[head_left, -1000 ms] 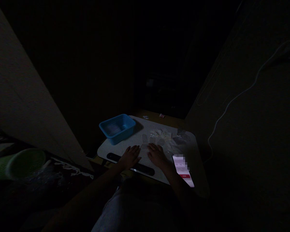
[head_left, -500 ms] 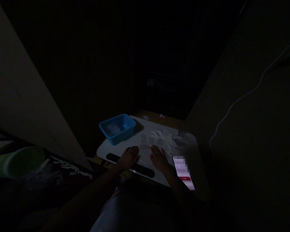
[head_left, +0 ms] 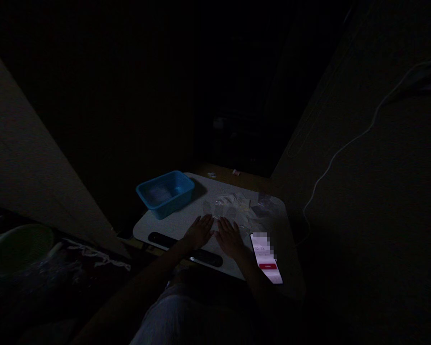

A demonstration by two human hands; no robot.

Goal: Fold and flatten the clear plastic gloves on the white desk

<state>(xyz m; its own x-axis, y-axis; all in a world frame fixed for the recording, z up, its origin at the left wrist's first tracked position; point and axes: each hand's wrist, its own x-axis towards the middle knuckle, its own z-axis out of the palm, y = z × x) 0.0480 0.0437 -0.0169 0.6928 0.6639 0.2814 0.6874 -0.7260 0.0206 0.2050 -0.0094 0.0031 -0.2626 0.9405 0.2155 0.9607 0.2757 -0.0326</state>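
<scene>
The scene is very dark. My left hand (head_left: 200,232) lies flat, palm down, fingers stretched out, on a small white lap table (head_left: 172,223). My right hand (head_left: 229,235) lies flat beside it, almost touching it. Both hands rest on or at the edge of a clear plastic glove or sheet (head_left: 215,210) spread on the table. More crumpled clear plastic pieces (head_left: 239,203) lie just beyond the fingers. A blue plastic basin (head_left: 165,192) stands at the table's far left corner.
A lit phone (head_left: 266,258) lies on the table right of my right hand. A dark slot (head_left: 185,249) runs along the table's near edge. A green bowl (head_left: 16,247) sits low at the left. A white cable (head_left: 339,153) hangs on the right wall.
My two hands have moved closer together and a little forward over the plastic. The camera has shifted slightly, so the table appears further left.
</scene>
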